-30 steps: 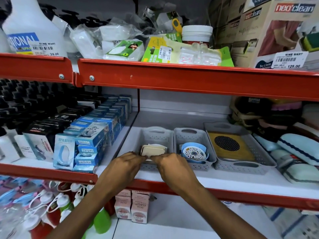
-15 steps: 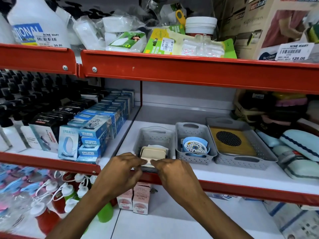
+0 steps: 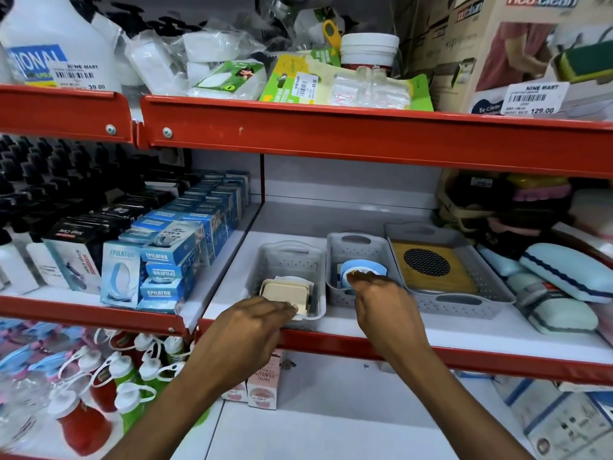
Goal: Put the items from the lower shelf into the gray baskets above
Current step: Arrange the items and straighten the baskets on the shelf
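Bottom of frame, pink boxes (image 3: 262,386) sit on the lower shelf, half hidden behind the left arm, so there's probably stuff left to move. Just above, the left hand (image 3: 247,327) has its fingers pinched on the cream pack (image 3: 287,293) in the left basket (image 3: 292,260), looks like squaring it up. The right hand (image 3: 381,300) curls over the blue disc (image 3: 363,268) in the middle basket (image 3: 356,250); can't tell if it's gripping. The tray (image 3: 464,293) behind holds a yellow pad.
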Motion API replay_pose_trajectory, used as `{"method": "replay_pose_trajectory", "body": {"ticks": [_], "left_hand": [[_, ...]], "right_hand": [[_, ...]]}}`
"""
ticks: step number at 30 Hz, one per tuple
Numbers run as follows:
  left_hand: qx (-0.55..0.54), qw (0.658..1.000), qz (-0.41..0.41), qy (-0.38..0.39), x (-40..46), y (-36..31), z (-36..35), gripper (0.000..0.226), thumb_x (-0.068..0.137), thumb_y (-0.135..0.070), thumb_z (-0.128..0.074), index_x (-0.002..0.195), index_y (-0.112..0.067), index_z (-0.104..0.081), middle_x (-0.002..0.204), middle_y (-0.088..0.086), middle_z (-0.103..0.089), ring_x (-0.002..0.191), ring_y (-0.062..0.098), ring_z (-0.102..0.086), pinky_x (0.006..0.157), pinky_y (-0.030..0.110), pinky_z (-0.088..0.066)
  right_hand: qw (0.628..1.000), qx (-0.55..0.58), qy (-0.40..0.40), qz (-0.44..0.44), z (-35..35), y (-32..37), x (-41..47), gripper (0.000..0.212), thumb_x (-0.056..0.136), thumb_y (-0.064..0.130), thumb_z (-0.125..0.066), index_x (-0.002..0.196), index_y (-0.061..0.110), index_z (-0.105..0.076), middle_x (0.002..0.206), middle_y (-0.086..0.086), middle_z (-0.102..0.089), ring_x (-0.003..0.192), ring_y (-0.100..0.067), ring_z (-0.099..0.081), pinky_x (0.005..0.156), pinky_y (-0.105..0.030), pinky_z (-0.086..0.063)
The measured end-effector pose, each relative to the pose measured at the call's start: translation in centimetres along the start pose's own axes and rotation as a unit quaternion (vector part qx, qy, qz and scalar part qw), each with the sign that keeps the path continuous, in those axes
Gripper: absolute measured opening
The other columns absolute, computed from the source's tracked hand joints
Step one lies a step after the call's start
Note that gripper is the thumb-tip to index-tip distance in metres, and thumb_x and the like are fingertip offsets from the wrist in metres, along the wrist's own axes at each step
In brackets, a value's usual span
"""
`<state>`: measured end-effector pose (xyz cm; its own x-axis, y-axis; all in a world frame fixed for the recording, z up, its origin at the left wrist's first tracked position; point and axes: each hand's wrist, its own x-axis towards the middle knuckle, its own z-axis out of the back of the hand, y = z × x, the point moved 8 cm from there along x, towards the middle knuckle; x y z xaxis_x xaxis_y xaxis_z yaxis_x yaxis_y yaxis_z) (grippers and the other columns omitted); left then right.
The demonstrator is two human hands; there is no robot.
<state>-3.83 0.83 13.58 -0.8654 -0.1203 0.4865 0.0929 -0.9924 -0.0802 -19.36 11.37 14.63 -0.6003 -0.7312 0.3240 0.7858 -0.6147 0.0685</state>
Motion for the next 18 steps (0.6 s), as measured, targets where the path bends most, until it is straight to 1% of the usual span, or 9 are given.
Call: {"method": "replay_pose_trajectory", "body": {"ticks": [2, 4, 5, 10, 11, 14, 15, 17, 18], "left_hand": [[0.022, 1.0, -0.008, -0.007, 0.2, -0.6, 0.0, 0.045, 0.06, -0.001, -0.087, 0.102, -0.019, -0.081, 0.099, -0.005, -0.082, 0.081, 0.015, -0.078, 0.068, 0.026, -0.063], [0.03, 0.999, -0.002, -0.016, 0.4, -0.7, 0.0, 0.046, 0.058, -0.001, -0.088, 0.099, -0.02, -0.081, 0.096, -0.007, -0.082, 0.078, 0.015, -0.077, 0.061, 0.024, -0.062], [0.031, 0.999, 0.004, -0.018, 0.4, -0.7, 0.0, 0.046, 0.058, -0.001, -0.088, 0.099, -0.021, -0.081, 0.095, -0.008, -0.082, 0.078, 0.015, -0.077, 0.059, 0.024, -0.062], [0.033, 0.999, 0.034, -0.012, 0.5, -0.4, 0.0, 0.043, 0.061, 0.0, -0.086, 0.098, -0.022, -0.081, 0.093, -0.008, -0.082, 0.079, 0.016, -0.078, 0.057, 0.029, -0.063], [0.033, 0.999, 0.039, -0.011, 0.5, -0.4, 0.0, 0.042, 0.062, 0.0, -0.086, 0.098, -0.022, -0.081, 0.093, -0.007, -0.082, 0.079, 0.017, -0.078, 0.056, 0.03, -0.063], [0.035, 0.998, 0.045, -0.015, 0.5, -0.6, 0.1, 0.042, 0.061, 0.001, -0.086, 0.097, -0.02, -0.081, 0.092, -0.006, -0.083, 0.078, 0.019, -0.078, 0.055, 0.032, -0.063], [0.035, 0.998, 0.046, -0.017, 0.5, -0.6, 0.1, 0.041, 0.061, 0.002, -0.087, 0.096, -0.02, -0.082, 0.092, -0.005, -0.083, 0.077, 0.019, -0.079, 0.055, 0.032, -0.064], [0.035, 0.998, 0.046, -0.022, 0.6, -0.8, 0.2, 0.042, 0.06, 0.002, -0.088, 0.095, -0.02, -0.082, 0.091, -0.005, -0.083, 0.076, 0.018, -0.079, 0.056, 0.032, -0.064], [0.036, 0.998, 0.046, -0.024, 0.6, -0.9, 0.3, 0.042, 0.059, 0.001, -0.089, 0.094, -0.02, -0.083, 0.09, -0.005, -0.083, 0.075, 0.018, -0.079, 0.056, 0.031, -0.064]], "right_hand": [[1.0, -0.021, 0.02, -0.001, -0.6, -0.3, 0.2, 0.046, 0.089, 0.002, -0.058, 0.131, 0.021, -0.058, 0.113, -0.008, -0.071, 0.094, -0.029, -0.069, 0.081, -0.039, -0.058], [1.0, -0.022, 0.009, 0.004, -0.6, -0.5, 0.6, 0.052, 0.086, -0.003, -0.057, 0.13, 0.023, -0.058, 0.111, -0.007, -0.072, 0.092, -0.028, -0.069, 0.076, -0.036, -0.058], [1.0, -0.017, 0.011, 0.005, -0.7, -0.6, 0.8, 0.054, 0.085, -0.004, -0.057, 0.132, 0.024, -0.058, 0.113, -0.005, -0.071, 0.093, -0.027, -0.069, 0.077, -0.035, -0.058], [0.997, -0.013, 0.074, -0.007, -1.6, -1.1, 0.2, 0.062, 0.088, -0.003, -0.062, 0.141, 0.027, -0.05, 0.132, -0.002, -0.064, 0.112, -0.023, -0.064, 0.095, -0.033, -0.054], [0.996, -0.01, 0.084, -0.005, -1.4, -1.1, 0.3, 0.064, 0.088, -0.003, -0.062, 0.142, 0.028, -0.049, 0.136, -0.001, -0.062, 0.117, -0.023, -0.062, 0.099, -0.033, -0.051], [0.988, 0.006, 0.155, -0.01, -1.6, -0.9, -0.7, 0.068, 0.088, 0.0, -0.064, 0.146, 0.028, -0.044, 0.147, 0.001, -0.052, 0.131, -0.019, -0.052, 0.11, -0.029, -0.04], [0.988, 0.009, 0.152, -0.01, -1.5, -0.8, -1.3, 0.067, 0.087, 0.001, -0.066, 0.145, 0.028, -0.045, 0.146, 0.001, -0.054, 0.13, -0.019, -0.053, 0.109, -0.029, -0.04], [0.994, 0.023, 0.103, -0.009, -0.9, -0.6, -2.3, 0.066, 0.083, 0.001, -0.068, 0.14, 0.029, -0.051, 0.138, -0.001, -0.061, 0.123, -0.021, -0.059, 0.105, -0.031, -0.046], [0.995, 0.03, 0.096, -0.011, -0.8, -0.5, -2.9, 0.066, 0.082, 0.001, -0.068, 0.139, 0.03, -0.052, 0.136, -0.002, -0.062, 0.121, -0.022, -0.061, 0.104, -0.033, -0.048]]}}
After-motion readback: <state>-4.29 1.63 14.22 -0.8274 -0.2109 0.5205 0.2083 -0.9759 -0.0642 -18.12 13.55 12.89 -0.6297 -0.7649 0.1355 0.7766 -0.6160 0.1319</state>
